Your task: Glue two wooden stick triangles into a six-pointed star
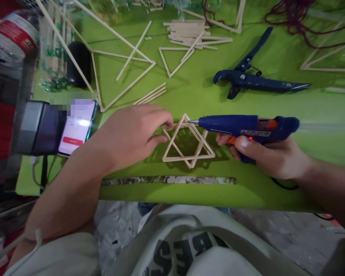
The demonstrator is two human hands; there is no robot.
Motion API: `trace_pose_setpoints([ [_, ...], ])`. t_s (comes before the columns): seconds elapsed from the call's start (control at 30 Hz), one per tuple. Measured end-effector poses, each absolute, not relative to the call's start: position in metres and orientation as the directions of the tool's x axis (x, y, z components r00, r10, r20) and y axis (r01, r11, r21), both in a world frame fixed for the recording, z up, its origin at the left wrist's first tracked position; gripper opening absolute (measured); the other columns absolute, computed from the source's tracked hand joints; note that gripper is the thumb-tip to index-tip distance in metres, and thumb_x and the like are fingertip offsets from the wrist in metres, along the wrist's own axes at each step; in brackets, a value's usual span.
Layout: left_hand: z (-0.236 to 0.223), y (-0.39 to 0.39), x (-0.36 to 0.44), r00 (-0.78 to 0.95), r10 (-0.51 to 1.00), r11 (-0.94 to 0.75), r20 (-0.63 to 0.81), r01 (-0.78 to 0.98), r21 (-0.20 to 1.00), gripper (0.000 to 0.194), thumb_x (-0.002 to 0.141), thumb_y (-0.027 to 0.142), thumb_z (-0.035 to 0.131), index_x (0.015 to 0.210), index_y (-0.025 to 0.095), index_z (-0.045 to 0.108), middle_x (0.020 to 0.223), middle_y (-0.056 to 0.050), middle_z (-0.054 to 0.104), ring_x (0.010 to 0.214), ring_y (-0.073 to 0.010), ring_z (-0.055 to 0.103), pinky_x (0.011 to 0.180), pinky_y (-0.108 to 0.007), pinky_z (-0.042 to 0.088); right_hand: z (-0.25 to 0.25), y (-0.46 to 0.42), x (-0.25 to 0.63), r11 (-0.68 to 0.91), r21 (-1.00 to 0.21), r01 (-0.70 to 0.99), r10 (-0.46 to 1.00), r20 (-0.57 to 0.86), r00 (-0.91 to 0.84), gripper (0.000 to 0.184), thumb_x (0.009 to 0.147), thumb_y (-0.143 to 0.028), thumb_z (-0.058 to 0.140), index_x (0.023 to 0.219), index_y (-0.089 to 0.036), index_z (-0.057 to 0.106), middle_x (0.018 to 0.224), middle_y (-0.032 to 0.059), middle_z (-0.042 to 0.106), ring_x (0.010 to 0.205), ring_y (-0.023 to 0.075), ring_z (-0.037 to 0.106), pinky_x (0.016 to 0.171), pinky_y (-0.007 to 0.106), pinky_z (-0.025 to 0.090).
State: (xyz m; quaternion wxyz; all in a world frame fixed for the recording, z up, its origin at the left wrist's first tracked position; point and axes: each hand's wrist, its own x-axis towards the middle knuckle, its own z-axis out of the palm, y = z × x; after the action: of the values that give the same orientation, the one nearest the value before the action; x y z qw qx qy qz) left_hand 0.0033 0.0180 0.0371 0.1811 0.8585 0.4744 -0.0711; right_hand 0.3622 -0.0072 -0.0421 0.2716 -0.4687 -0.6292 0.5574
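A star made of two crossed stick triangles (186, 143) lies on the green table (189, 191) in front of me. My left hand (132, 134) presses its fingertips on the star's left tips, pinning it down. My right hand (264, 153) grips a blue glue gun (247, 126) by the handle, a finger on the orange trigger. The gun's metal nozzle touches the star's upper point.
Blue pruning shears (255, 82) lie behind the gun. Loose sticks (189, 34), a single stick triangle (175, 57) and larger stick frames (117, 57) sit farther back. A lit phone (77, 126) stands at the left. A stained strip (166, 180) runs along the table's front edge.
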Motion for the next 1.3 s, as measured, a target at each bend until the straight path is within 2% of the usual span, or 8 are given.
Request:
trace_pose_setpoints([
  [0.17,0.038,0.017,0.006,0.513,0.807,-0.464,-0.293,0.857,0.222,0.033,0.114,0.037,0.065,0.139,0.027,0.083,0.14,-0.011,0.09,0.131,-0.0378,0.085,0.108,-0.051,0.067,-0.038,-0.007,0.357,-0.018,-0.971,0.24,0.882,-0.128,-0.453,0.053,0.109,-0.078,0.086,0.099,-0.026,0.087,0.084,0.0058,0.077,0.067,0.0188,0.069,0.056,0.032,0.059],
  [0.33,0.041,0.017,0.011,0.459,0.831,-0.409,-0.314,0.887,0.215,0.034,0.115,0.039,0.064,0.137,0.027,0.086,0.141,-0.009,0.091,0.126,-0.035,0.086,0.105,-0.048,0.067,-0.036,-0.006,0.354,-0.013,-0.968,0.25,0.901,-0.12,-0.417,0.053,0.107,-0.077,0.09,0.1,-0.024,0.087,0.098,0.009,0.086,0.065,0.0156,0.069,0.056,0.03,0.061],
  [0.47,0.042,0.016,0.012,0.426,0.847,-0.379,-0.319,0.903,0.202,0.036,0.116,0.039,0.062,0.138,0.027,0.088,0.141,-0.009,0.092,0.126,-0.0339,0.086,0.105,-0.046,0.066,-0.037,-0.006,0.356,0.016,-0.971,0.238,0.875,-0.101,-0.473,0.047,0.11,-0.071,0.089,0.103,-0.025,0.087,0.096,0.008,0.085,0.068,0.0166,0.072,0.058,0.029,0.063],
  [0.67,0.043,0.016,0.013,0.403,0.849,-0.358,-0.341,0.914,0.19,0.037,0.116,0.04,0.062,0.139,0.028,0.088,0.142,-0.008,0.092,0.131,-0.035,0.086,0.109,-0.047,0.066,-0.039,-0.013,0.357,-0.008,-0.977,0.213,0.91,-0.095,-0.404,0.048,0.11,-0.074,0.087,0.106,-0.027,0.087,0.076,0.0034,0.078,0.055,0.0167,0.07,0.051,0.028,0.061],
  [0.83,0.043,0.017,0.012,0.385,0.854,-0.347,-0.349,0.923,0.168,0.038,0.117,0.042,0.061,0.139,0.028,0.089,0.144,-0.009,0.091,0.134,-0.0364,0.086,0.112,-0.048,0.066,-0.038,-0.018,0.358,0.07,-0.972,0.225,0.927,-0.02,-0.374,0.044,0.114,-0.072,0.084,0.111,-0.028,0.09,0.075,0.0022,0.079,0.054,0.0163,0.073,0.053,0.027,0.062],
  [0.97,0.044,0.016,0.013,0.368,0.859,-0.334,-0.356,0.93,0.153,0.039,0.117,0.042,0.06,0.139,0.028,0.089,0.145,-0.009,0.091,0.136,-0.0371,0.086,0.114,-0.049,0.066,-0.035,-0.018,0.356,0.11,-0.966,0.234,0.944,0.028,-0.328,0.044,0.113,-0.068,0.087,0.103,-0.026,0.087,0.079,0.0029,0.081,0.055,0.0147,0.074,0.053,0.024,0.062],
  [1.1,0.045,0.016,0.014,0.364,0.86,-0.333,-0.358,0.932,0.147,0.039,0.117,0.041,0.06,0.138,0.027,0.09,0.144,-0.009,0.092,0.133,-0.0372,0.087,0.112,-0.05,0.066,-0.031,-0.018,0.351,0.078,-0.976,0.205,0.964,0.022,-0.264,0.047,0.108,-0.07,0.093,0.094,-0.025,0.087,0.069,0.0005,0.076,0.051,0.0136,0.07,0.049,0.022,0.06],
  [1.3,0.043,0.015,0.01,0.398,0.864,-0.364,-0.309,0.917,0.164,0.036,0.115,0.04,0.061,0.134,0.029,0.09,0.137,-0.009,0.094,0.125,-0.0346,0.088,0.105,-0.046,0.067,-0.031,-0.016,0.347,-0.028,-0.985,0.168,0.97,-0.067,-0.233,0.04,0.099,-0.069,0.102,0.105,-0.03,0.098,0.096,0.0059,0.093,0.054,0.0139,0.071,0.049,0.026,0.063],
])
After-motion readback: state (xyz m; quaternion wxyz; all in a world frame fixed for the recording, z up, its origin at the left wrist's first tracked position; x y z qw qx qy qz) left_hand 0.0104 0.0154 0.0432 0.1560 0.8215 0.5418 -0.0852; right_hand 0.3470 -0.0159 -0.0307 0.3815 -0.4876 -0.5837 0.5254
